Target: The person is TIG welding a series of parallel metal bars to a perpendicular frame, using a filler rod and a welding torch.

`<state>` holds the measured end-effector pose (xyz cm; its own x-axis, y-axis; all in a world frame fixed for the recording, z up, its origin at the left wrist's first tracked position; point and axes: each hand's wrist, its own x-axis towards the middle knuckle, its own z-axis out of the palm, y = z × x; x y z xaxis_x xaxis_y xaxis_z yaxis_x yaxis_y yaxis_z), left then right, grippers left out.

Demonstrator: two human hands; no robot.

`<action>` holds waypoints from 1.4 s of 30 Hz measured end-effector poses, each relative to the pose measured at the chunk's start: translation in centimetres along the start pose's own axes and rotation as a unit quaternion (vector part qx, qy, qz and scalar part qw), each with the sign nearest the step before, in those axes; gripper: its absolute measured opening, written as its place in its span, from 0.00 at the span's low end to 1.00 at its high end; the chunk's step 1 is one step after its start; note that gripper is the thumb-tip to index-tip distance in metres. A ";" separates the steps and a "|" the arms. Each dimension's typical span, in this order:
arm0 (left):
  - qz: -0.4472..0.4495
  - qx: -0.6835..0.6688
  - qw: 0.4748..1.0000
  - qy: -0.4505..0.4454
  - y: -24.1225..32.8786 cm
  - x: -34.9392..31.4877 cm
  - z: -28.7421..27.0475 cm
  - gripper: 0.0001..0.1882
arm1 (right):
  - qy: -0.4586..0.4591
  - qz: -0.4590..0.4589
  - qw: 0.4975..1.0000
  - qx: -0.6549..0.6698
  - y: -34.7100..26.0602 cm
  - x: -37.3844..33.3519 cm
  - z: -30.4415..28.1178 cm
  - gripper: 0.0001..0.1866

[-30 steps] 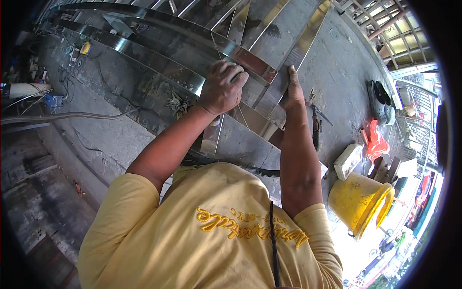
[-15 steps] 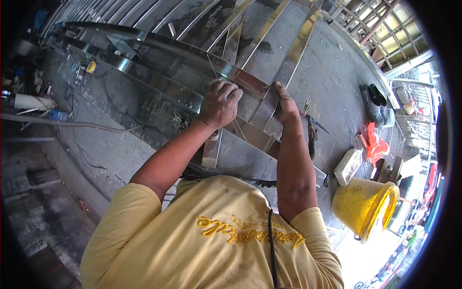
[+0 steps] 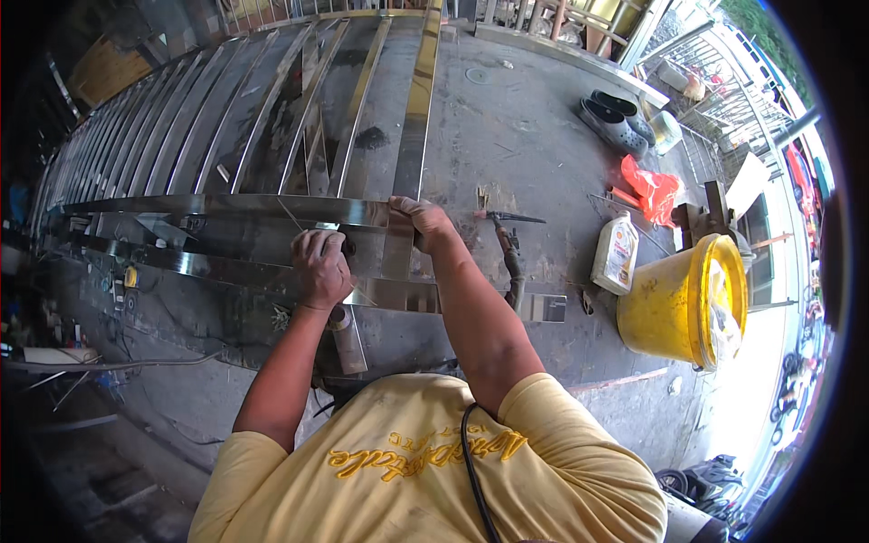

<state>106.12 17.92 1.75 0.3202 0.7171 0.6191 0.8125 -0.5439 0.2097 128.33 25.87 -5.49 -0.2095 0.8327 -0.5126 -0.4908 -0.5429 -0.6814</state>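
My left hand (image 3: 321,265) is closed over the near side of a long shiny metal rail (image 3: 244,209). A thin rod (image 3: 291,217) sticks up from its fingers. My right hand (image 3: 421,220) grips the rail's right end, where it meets a wide flat metal bar (image 3: 412,136) running away from me. The thumb lies on top and the other fingers are partly hidden. A second rail (image 3: 398,296) lies nearer to me, under my forearms. Below my left hand a short metal piece (image 3: 348,348) lies on the grey work surface.
Many parallel slats (image 3: 262,118) spread to the far left. Right of my forearm lies a torch-like tool (image 3: 510,258) with a dark handle. Further right are a white jug (image 3: 615,253), a yellow bucket (image 3: 670,303), a red plastic bag (image 3: 652,188) and dark clogs (image 3: 614,127).
My view has turned, so the rails now run nearly level and the bucket sits higher. Both hands stay at the rail's end, with the rod still in the left.
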 end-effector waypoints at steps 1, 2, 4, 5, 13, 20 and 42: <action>0.004 0.000 1.000 0.000 0.1 0.2 0.0 0.13 | -0.004 0.013 1.000 0.006 0.0 0.1 -0.3 0.16; 0.006 0.001 1.000 0.001 0.2 0.3 0.0 0.13 | -0.009 0.027 1.000 0.012 0.0 0.2 -0.6 0.17; 0.009 0.013 1.000 0.005 0.2 0.4 0.1 0.12 | -0.027 0.041 0.999 0.004 -0.5 -0.3 -0.6 0.19; 0.008 0.014 1.000 0.005 0.0 0.4 0.2 0.12 | -0.039 0.054 0.998 -0.004 -0.8 -0.6 -0.5 0.21; 0.001 0.023 1.000 0.000 0.1 0.3 0.0 0.11 | -0.069 0.113 0.991 -0.006 -1.1 -0.8 -0.7 0.24; 0.001 0.023 1.000 0.007 0.1 0.2 0.1 0.10 | -0.074 0.053 0.996 0.014 -0.4 0.3 -1.3 0.18; -0.001 0.026 1.000 0.006 0.0 0.2 0.0 0.11 | -0.059 0.037 0.997 0.024 -0.3 0.8 -1.3 0.19</action>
<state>106.20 18.03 1.81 0.3124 0.7135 0.6272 0.8380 -0.5179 0.1718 129.39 26.55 -6.39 -0.3437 0.7992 -0.4930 -0.5095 -0.5997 -0.6171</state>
